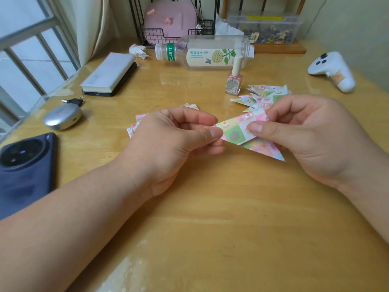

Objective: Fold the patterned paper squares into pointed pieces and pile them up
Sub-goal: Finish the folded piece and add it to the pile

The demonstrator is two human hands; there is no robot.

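Patterned paper (235, 131) between left grip (174, 135) and right grip (311, 135)

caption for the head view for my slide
A left hand and right hand pinch a patterned paper mid-fold at a wooden table, pointed pieces piled behind.

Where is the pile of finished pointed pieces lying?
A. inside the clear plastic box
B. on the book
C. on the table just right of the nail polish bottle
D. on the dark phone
C: the pile of pointed pieces lies on the table beside the nail polish bottle, beyond the right hand, which with the left hand pinches the paper being folded.
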